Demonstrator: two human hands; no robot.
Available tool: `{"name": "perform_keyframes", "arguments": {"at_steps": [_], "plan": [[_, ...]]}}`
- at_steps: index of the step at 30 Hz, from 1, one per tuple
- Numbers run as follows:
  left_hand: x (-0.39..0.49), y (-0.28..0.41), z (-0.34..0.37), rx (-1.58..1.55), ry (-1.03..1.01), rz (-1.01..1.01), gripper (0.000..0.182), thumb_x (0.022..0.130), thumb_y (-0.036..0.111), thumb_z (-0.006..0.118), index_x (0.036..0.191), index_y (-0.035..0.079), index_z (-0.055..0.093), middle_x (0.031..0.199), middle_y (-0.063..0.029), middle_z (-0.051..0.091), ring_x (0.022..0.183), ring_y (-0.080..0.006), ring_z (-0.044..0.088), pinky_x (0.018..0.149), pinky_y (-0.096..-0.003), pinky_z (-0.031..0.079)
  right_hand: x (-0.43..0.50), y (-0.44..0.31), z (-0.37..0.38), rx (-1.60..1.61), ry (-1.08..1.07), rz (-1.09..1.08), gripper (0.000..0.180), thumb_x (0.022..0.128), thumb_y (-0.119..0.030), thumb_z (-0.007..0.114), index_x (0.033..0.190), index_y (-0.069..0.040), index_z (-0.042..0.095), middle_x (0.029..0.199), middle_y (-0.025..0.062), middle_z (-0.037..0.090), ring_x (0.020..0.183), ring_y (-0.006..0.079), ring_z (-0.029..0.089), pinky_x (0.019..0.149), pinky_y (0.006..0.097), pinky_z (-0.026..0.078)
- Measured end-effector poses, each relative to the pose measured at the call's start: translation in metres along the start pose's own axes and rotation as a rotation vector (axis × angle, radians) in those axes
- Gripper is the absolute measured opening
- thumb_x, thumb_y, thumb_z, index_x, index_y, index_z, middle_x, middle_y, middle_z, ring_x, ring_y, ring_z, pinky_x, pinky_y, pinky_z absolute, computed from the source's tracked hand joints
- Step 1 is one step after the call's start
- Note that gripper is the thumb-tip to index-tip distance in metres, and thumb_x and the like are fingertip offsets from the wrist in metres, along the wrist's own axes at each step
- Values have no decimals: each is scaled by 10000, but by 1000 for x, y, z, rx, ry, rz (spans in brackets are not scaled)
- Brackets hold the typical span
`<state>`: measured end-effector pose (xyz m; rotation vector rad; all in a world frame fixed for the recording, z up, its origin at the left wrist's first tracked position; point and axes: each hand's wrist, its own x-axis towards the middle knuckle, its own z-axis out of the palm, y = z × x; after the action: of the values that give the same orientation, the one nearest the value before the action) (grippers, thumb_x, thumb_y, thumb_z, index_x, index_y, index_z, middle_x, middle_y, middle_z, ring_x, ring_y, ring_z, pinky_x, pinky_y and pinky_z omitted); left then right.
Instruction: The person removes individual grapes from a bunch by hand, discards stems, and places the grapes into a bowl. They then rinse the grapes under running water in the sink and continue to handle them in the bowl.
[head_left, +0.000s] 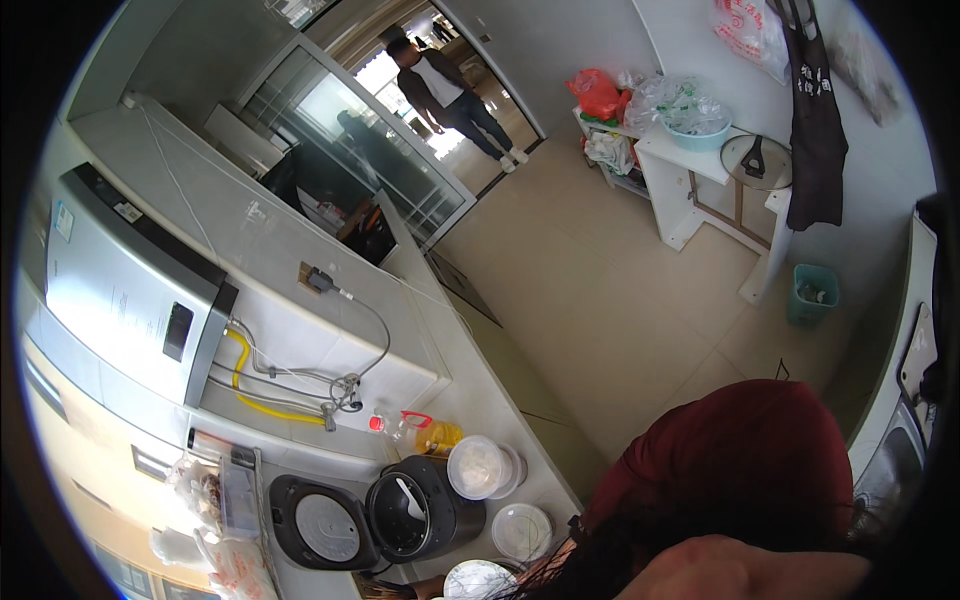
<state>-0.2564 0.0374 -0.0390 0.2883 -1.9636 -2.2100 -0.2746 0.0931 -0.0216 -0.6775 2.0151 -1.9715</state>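
Note:
Neither of my hands is clearly in view. Dark red cloth (720, 450), dark hair and bare skin (720, 574) fill the lower right; I cannot tell which body part the skin is. On the counter before me stands a black rice cooker (450, 517) with its lid (326, 525) raised. A white rice paddle (410, 499) lies inside its dark pot. Beside the cooker are a lidded plastic tub with pale contents (476, 466) and a clear round container (523, 531). A white bowl (478, 581) is cut off by the bottom edge.
A bottle of yellow oil (435, 436) stands by the wall, below a water heater (127, 285) with hoses. A person (450, 90) stands in the doorway. Across the floor (600, 270) are a white stand (667, 195), a glass pan lid (756, 161) and a teal bin (812, 296).

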Motion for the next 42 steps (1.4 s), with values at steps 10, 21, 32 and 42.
{"name": "perform_keyframes", "arguments": {"at_steps": [10, 21, 32, 42], "plan": [[6, 2, 3, 37, -31, -5, 294, 941, 234, 470, 1127, 12, 425, 995, -128, 553, 708, -223, 607, 559, -317, 530, -1, -2, -5, -42, 5, -15, 246, 825, -261, 606, 881, -44, 506, 738, 61, 515, 698, 173, 479, 626, 315, 395], [9, 2, -1, 38, 19, -18, 284, 937, 232, 475, 1106, 4, 455, 986, -124, 562, 735, -222, 604, 583, -325, 527, 3, 6, 3, -34, -66, -22, 244, 838, -255, 609, 861, -37, 501, 725, 44, 520, 682, 148, 464, 600, 308, 386], [5, 1, -22, 62, 62, -33, 278, 933, 229, 479, 1084, -4, 485, 976, -119, 571, 762, -221, 601, 606, -333, 523, 9, 26, 35, 8, -103, -104, 246, 851, -248, 612, 841, -30, 497, 711, 27, 526, 666, 124, 449, 573, 302, 377], [-54, 19, -80, -74, 313, -108, 275, 930, 227, 484, 1064, -11, 513, 967, -116, 578, 786, -220, 599, 627, -341, 520, 10, 17, 54, 77, -248, 6, 256, 873, -263, 603, 957, -26, 558, 821, 42, 636, 747, 105, 564, 655, 273, 450]]}}
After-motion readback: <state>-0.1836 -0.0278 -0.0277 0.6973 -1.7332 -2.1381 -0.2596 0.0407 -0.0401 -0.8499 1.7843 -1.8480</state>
